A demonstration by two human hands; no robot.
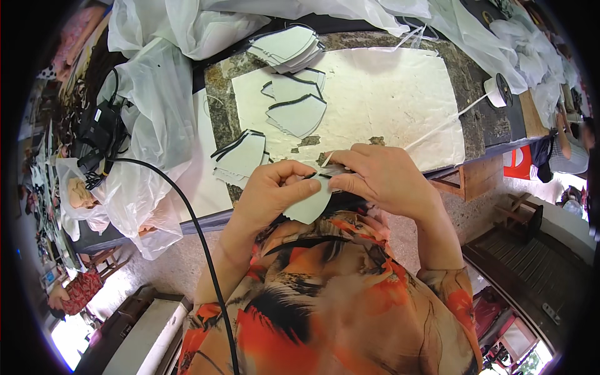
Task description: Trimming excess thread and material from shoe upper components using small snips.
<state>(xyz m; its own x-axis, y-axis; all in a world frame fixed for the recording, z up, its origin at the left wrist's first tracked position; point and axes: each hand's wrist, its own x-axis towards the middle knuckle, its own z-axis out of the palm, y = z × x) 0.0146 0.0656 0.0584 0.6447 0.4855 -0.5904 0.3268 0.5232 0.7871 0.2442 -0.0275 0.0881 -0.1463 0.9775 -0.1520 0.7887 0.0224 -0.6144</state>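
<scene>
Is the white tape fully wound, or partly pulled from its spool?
Partly pulled out: a strip runs from the spool across the sheet toward the right hand.

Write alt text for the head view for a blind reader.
A person's left hand and right hand hold a pale curved piece near the edge of a worktable. More pieces lie beyond it, and a white strip runs toward a spool at right.

The head view looks steeply down from the wearer's brow, with the printed top [350, 300] spreading across the lower edge and the tabletop [497, 128] reaching away above it. The left hand [275, 187] and right hand [381, 178] sit near its middle, close enough to make out the fingers, while the fisheye bends straight edges and takes in the floor [409, 240] on both sides.
</scene>
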